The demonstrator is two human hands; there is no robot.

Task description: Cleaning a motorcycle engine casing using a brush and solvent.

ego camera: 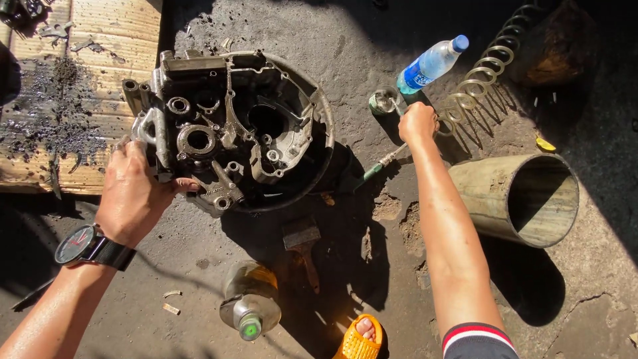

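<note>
The left hand [133,193] clamps the engine casing [229,129] at its left edge; the right hand [417,123] is closed around a screwdriver [379,163] beside a small tin [383,101].

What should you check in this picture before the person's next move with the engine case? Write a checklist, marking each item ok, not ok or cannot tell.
1. Left hand grips the engine case at its edge: ok.
2. Engine case sits inside the black basin: ok.
3. Right hand has hold of the thin tool: ok, fingers closed around it.
4. Small tin near the right hand stands upright: ok.
5. Ground beside the foot in the orange sandal is free of things to trip on: not ok, a brush and a glass bottle lie there.
6. Plastic bottle is capped: ok.
</note>
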